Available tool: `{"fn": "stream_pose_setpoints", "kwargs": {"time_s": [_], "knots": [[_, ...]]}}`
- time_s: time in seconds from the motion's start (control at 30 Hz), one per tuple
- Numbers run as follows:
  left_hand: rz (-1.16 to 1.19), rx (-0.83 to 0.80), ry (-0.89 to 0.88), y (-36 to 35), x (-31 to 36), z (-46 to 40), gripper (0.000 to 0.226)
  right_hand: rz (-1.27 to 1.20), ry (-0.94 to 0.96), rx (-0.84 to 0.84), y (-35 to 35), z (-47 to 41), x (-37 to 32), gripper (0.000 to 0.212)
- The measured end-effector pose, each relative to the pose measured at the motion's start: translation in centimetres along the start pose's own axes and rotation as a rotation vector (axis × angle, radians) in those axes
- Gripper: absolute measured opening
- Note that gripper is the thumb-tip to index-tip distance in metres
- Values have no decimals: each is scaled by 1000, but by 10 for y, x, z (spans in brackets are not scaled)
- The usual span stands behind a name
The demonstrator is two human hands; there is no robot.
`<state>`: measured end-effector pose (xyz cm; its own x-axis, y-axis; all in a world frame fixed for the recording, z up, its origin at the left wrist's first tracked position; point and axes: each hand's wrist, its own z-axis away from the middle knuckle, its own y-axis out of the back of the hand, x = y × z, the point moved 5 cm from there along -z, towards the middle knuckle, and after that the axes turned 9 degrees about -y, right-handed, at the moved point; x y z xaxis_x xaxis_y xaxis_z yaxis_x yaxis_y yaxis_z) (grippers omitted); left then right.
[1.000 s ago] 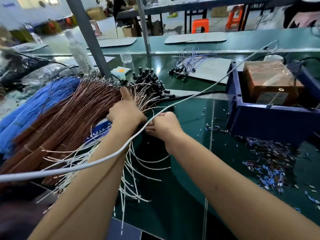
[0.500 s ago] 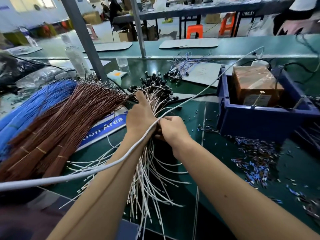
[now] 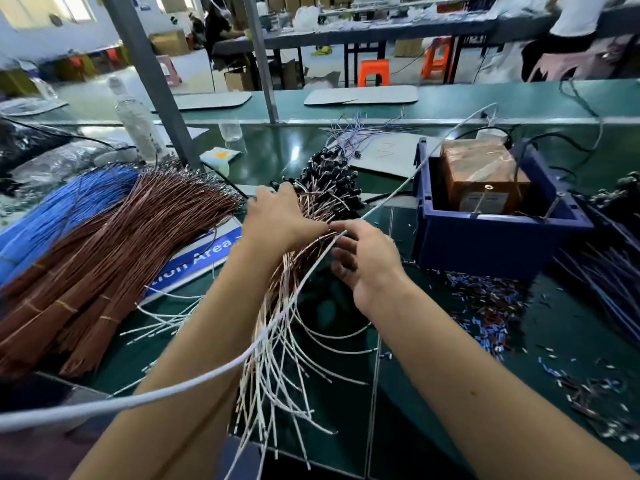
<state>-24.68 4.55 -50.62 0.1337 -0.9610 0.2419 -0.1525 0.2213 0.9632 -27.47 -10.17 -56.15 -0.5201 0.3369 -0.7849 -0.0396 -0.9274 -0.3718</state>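
A bundle of thin white wires (image 3: 277, 358) with black connectors (image 3: 325, 181) at its far end lies on the green bench (image 3: 346, 427). My left hand (image 3: 277, 220) grips this bundle near the connector end, fingers wrapped over its far side. My right hand (image 3: 370, 265) is just right of it, a little apart, fingers spread and relaxed, the index fingertip at the wires. The near ends of the wires fan out loosely between my forearms.
Tied brown wire bundles (image 3: 121, 244) and blue wires (image 3: 52, 209) fill the left. A blue bin (image 3: 485, 240) holding a brown box (image 3: 481, 171) stands right. Small blue sleeves (image 3: 485, 306) litter the bench. A white cable (image 3: 173, 393) crosses my arms. A grey post (image 3: 152, 84) and bottle (image 3: 136, 126) stand behind.
My left hand has drawn the white wires together and shifted right with them. My right hand has let go of the bundle and opened its fingers.
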Motion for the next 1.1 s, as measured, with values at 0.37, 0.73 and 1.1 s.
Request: {"fn": "stream_pose_setpoints", "kwargs": {"time_s": [0.37, 0.73, 1.1], "knots": [[-165, 235, -92, 11, 7, -13, 19, 434, 295, 337, 28, 16, -3, 16], [551, 518, -24, 49, 25, 14, 17, 546, 861, 503, 14, 72, -22, 38], [666, 304, -585, 53, 92, 62, 7, -205, 298, -146, 3, 72, -70, 29]]}}
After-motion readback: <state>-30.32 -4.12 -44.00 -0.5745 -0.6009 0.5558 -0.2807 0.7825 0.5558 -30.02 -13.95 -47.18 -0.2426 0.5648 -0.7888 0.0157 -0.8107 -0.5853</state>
